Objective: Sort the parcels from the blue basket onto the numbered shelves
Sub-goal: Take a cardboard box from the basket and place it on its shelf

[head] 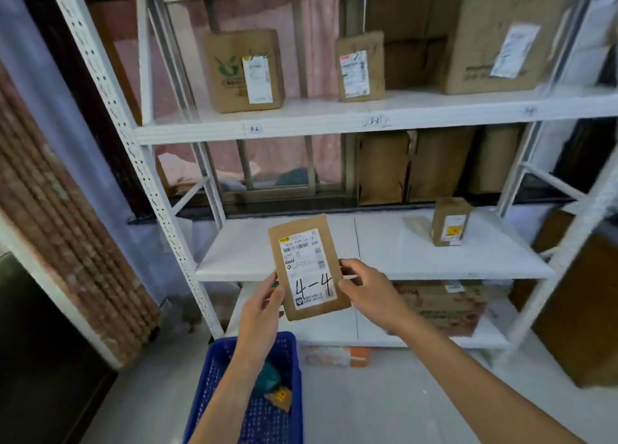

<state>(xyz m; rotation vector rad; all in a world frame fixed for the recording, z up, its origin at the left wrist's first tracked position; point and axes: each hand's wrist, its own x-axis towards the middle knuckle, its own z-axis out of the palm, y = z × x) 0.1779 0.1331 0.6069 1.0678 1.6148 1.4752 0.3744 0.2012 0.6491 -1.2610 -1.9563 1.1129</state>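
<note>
Parcel [306, 266]: flat, brown, marked 4-4, held upright before the front edge of a shelf [418, 256], above the basket [205, 385] | left hand [264, 301]: pinches its lower left edge | right hand [364, 288]: pinches its right edge | box [449, 221]: shelf, right rear.

Pretty bright, soft daylight, seemingly coming through the glowing pink translucent sheeting [314, 25] behind the rack. The white middle shelf board [434, 263] is washed out, with only faint shadows. The lower left corner goes dark. The whole frame is soft: the brown cardboard boxes up top [244, 72] are smeary, their labels unreadable. The sharpest bit is the flat brown paper parcel [306, 269], where "4-4" reads fine. Fisheye bends the white perforated upright [112, 102].
</note>
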